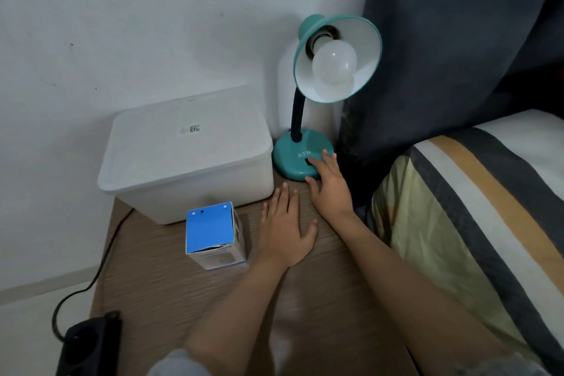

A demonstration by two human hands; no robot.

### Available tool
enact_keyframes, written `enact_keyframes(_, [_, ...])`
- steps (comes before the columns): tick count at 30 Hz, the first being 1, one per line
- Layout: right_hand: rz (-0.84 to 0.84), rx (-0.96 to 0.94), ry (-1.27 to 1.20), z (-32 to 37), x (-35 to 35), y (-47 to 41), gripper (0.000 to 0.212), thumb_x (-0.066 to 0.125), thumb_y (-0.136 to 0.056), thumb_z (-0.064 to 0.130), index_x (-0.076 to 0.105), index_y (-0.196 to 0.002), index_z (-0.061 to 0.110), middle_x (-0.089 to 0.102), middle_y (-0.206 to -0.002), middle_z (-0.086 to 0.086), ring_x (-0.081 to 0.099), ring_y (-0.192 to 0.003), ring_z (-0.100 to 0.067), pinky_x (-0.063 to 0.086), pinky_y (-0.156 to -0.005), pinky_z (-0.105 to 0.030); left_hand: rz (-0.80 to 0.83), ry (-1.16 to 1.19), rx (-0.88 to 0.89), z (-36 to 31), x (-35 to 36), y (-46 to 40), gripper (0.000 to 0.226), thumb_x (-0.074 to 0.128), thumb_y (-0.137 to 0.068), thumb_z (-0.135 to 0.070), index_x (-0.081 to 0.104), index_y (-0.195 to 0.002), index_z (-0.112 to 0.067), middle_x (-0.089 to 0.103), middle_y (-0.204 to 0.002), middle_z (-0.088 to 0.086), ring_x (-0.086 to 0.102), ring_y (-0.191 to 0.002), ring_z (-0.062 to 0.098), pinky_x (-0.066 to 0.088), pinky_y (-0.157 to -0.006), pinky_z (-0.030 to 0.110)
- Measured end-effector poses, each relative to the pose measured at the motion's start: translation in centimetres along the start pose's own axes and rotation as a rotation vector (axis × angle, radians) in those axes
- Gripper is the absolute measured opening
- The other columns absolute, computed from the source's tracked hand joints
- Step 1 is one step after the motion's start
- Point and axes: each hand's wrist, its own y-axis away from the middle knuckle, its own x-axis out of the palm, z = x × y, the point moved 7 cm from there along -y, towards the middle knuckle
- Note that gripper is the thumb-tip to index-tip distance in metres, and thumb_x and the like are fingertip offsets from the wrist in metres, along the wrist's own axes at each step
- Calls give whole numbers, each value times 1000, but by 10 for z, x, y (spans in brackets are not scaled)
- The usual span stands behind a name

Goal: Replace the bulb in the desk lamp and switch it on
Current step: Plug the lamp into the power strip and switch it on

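Bedside table: left hand flat, fingers spread, holding nothing. Right hand fingers apart on lamp switch. Bulb likely light, fragile; grip its round part.

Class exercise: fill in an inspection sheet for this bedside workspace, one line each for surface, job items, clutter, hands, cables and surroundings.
Surface: wooden table, wood-grain top.
Job items: teal desk lamp at the back right, unlit; white bulb seated in its shade; blue bulb box upright in front of the bin.
Clutter: white lidded bin at the back left.
Hands: left hand flat on the table, empty; right hand on the lamp base, fingers at the switch.
Cables: black cord off the left edge to a power strip.
Surroundings: white wall, dark curtain, striped bedding.
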Motion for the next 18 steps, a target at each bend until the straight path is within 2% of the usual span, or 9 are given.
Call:
enact_keyframes(8, [12,4,-3,-1,0,0,42,58,-89,9,51,-130,10,31,-151,-19,17,-145,-33,14,-113,-28,-1,2,-5,0,0,1,74,43,-84,-52,22,-145,-15,13,-157,5,9,-144,20,7,-116,41])
enact_keyframes(10, [3,5,-10,-1,0,0,40,59,-89,9,53,-129,9,33,-151,-19,18,-144,-32,19,-113,-30,-2,-7,-11,-1,0,0,74,42,-84,-52,23,-145,-15,14,-157,5,9,-144,20,8,-116,41])
enact_keyframes(13, [-39,16,-20,0,-4,2,37,59,-88,10,56,-125,11,37,-149,-16,21,-144,-30,34,-107,-35,5,-49,-35,0,0,-3,74,41,-83,-52,26,-144,-14,15,-157,6,9,-145,20,9,-117,41])
enact_keyframes(18, [-19,-1,1,1,-1,3,37,56,-90,11,54,-127,10,34,-151,-14,18,-145,-30,33,-108,-36,-3,-50,-39,3,2,-2,76,41,-79,-55,27,-143,-17,19,-156,4,13,-144,20,13,-115,41])
